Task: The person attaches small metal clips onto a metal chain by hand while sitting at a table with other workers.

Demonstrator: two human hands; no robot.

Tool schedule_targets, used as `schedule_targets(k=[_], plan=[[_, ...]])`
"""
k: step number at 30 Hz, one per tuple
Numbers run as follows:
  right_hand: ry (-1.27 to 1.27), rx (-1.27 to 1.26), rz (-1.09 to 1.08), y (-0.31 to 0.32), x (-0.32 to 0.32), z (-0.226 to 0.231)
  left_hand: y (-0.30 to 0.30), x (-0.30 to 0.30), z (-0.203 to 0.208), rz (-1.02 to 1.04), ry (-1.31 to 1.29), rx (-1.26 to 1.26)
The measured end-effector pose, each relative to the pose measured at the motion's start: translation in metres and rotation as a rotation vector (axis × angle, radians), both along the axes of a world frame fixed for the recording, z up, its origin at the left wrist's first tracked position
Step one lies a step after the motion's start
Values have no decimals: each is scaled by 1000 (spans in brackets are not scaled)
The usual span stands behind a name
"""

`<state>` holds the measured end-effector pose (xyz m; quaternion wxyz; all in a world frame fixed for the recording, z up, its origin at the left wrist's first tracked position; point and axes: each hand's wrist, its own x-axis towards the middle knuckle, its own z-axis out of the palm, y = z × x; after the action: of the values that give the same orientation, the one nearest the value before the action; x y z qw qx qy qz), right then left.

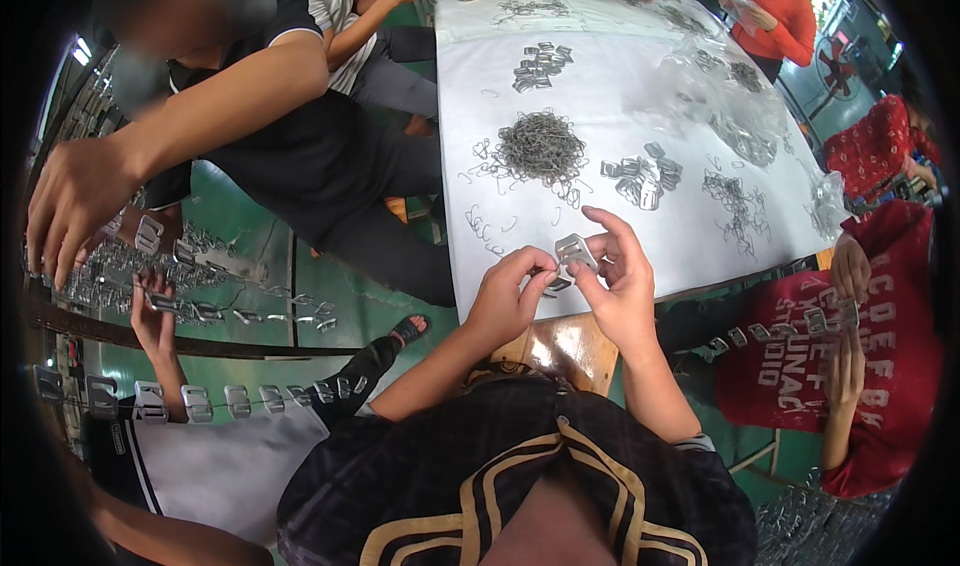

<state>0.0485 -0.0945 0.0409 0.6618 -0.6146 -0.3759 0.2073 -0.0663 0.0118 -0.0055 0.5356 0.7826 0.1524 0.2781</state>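
Close to the table's near edge, my right hand (622,288) holds a silver metal buckle (574,250) between thumb and fingers, its index finger raised. My left hand (512,294) is closed in a pinch right beside that buckle; what its fingertips grip is too small to make out. Under the buckle, between my hands, part of another metal piece (556,286) shows. Beyond my hands lie a dense pile of bent wire hooks (543,146) and, to its right, a heap of silver buckles (643,176).
The white-covered table (470,106) also bears more buckles (541,67), loose hooks (737,204) and clear plastic bags (740,126). Strings of buckles (197,403) hang at the left. Co-workers sit close by; one person's arm (220,106) reaches across at upper left.
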Motion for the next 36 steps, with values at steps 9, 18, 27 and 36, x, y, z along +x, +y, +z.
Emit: schedule_targets(k=[9,18,27,36], plan=[[-158,-44,-207,-26,7,-1,59,37,-34,9,100,-46],[-232,-31,-346,-45,2,10,156,105,-112,361,833,618],[-275,-34,-417,-50,4,5,176,126,-138,342,814,881],[-289,-48,-463,-47,13,9,186,122,-126,252,753,654]])
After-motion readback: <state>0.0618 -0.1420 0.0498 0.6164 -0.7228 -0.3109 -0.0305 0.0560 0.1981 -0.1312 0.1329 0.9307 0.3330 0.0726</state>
